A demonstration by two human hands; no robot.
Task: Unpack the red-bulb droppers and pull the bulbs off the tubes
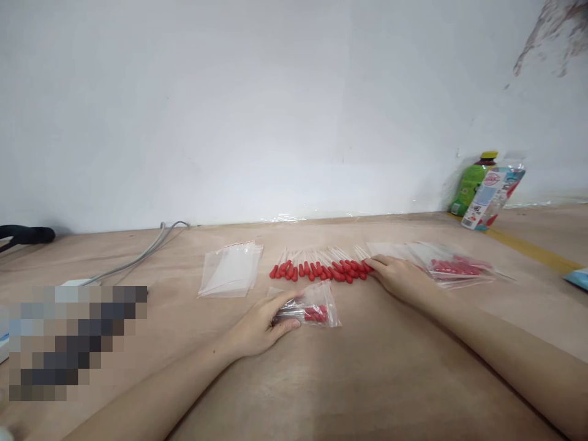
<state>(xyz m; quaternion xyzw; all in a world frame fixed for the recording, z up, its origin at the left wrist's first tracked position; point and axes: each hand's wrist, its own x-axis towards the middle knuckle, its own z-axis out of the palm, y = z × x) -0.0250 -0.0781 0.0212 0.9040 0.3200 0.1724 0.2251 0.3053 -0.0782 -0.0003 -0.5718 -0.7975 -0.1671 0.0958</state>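
Observation:
My left hand [269, 321] is closed on a clear zip bag [333, 306] holding red-tipped sticks [316, 313]; the bag rests low over the table with its red tips to the right. A row of loose red-tipped sticks [316, 271] lies just beyond it, pale shafts away from me. At the row's right end, my right hand [395, 275] has its fingertips closed around the red end of a stick. Flat clear bags [232, 269] are stacked left of the row. On the right, more bags [459, 269] have red-tipped sticks inside them.
Two bottles, one green [469, 187] and one with a printed label [491, 196], lean near the wall at the back right. Grey cables [138, 257] cross the table at left, near a blurred-out patch. A blue packet [577, 278] shows at the right edge.

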